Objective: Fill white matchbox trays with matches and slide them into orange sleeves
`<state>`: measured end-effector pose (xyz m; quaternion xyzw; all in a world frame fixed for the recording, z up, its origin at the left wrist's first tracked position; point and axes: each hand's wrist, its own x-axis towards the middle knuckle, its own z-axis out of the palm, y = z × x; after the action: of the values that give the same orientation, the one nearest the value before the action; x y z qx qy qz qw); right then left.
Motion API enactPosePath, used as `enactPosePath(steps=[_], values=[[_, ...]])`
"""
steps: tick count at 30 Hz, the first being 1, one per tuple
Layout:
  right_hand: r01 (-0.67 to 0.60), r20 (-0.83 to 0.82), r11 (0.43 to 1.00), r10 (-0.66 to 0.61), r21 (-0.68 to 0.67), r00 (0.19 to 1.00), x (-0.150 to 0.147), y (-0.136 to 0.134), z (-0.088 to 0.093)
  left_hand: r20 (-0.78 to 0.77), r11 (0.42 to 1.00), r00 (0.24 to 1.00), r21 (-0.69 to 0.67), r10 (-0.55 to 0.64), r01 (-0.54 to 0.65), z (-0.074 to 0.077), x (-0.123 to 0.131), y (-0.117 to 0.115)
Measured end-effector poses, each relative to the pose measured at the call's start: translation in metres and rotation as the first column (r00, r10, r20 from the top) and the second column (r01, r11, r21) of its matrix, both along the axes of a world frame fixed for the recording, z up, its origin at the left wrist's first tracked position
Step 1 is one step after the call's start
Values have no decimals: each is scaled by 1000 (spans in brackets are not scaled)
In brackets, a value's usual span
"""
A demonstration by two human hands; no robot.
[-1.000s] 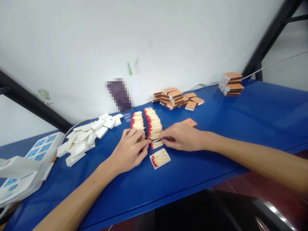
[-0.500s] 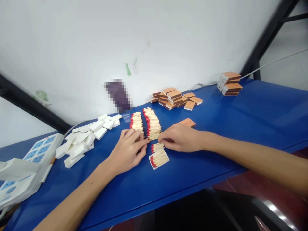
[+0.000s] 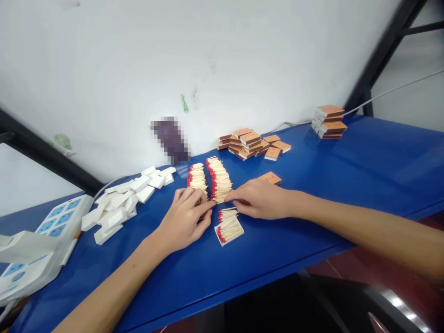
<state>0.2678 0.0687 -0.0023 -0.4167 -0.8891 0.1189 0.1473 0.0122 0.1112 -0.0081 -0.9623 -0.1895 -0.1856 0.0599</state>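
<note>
Two long rows of red-headed matches lie on the blue table, a left row (image 3: pixel 197 175) and a right row (image 3: pixel 219 178). My left hand (image 3: pixel 189 215) covers the near end of the left row, its index fingertip touching the match heads at the near end of the right row; thumb and index are apart. From the other side, the extended index finger of my right hand (image 3: pixel 260 199) touches the stick ends there. Below lies a small group of loose matches (image 3: pixel 226 214), close to a white matchbox tray (image 3: pixel 233 238) filled with matches. An orange matchbox (image 3: pixel 271 178) sits partly behind my right hand.
White empty matchbox trays (image 3: pixel 118 199) are heaped on the left, beside a power strip (image 3: pixel 55 222). Orange matchboxes (image 3: pixel 250 138) are piled by the wall, with another stack (image 3: pixel 331 122) at the far right. A thin cable (image 3: pixel 289 124) runs along the wall.
My right index finger has stretched out from the small loose group toward the near end of the right row. My left hand has hardly moved. The view has shifted slightly.
</note>
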Motion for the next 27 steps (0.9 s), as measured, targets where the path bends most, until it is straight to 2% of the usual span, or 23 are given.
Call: enactPosePath(steps=[10,15,27], values=[[-27,17,1000,27,-11,999,-1,0,4,21,999,999,-1,-40,40,3,1,-2],[-27,15,999,27,-21,1000,-2,-1,5,64,999,998,34,-25,23,2,1,-1],[-13,25,1000,13,-23,1000,-2,0,4,20,999,1000,28,15,-16,1,1,-1]])
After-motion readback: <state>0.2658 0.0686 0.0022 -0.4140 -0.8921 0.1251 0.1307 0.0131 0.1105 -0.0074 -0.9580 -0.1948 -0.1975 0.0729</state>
